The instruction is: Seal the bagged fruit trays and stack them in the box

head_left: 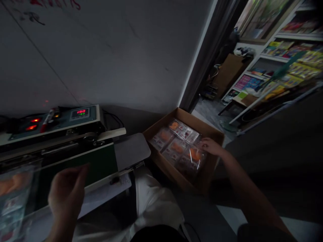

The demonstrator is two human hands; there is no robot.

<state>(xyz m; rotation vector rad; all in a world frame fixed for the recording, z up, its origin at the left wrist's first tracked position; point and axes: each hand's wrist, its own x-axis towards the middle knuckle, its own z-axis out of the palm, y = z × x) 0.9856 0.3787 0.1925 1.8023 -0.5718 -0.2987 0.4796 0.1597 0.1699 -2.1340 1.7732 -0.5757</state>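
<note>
My left hand (67, 193), slightly blurred, hovers over the green belt (98, 168) of a band sealing machine. Its fingers are curled toward the thumb, and nothing shows in them. My right hand (210, 146) reaches into an open cardboard box (174, 174) and pinches the edge of a clear plastic pack (194, 155) with an orange item inside. Similar clear packs (176, 148) lie side by side in the box. At the belt's left end lies another clear pack (13, 188) with an orange item, partly out of view.
The sealer's control panel (79, 113) has lit red and green digits, with a red-and-white marker (47, 120) lying on it. A grey plate (132, 151) extends from the belt toward the box. Behind the box, a doorway opens onto stocked shelves (275, 58) and a small table (239, 101).
</note>
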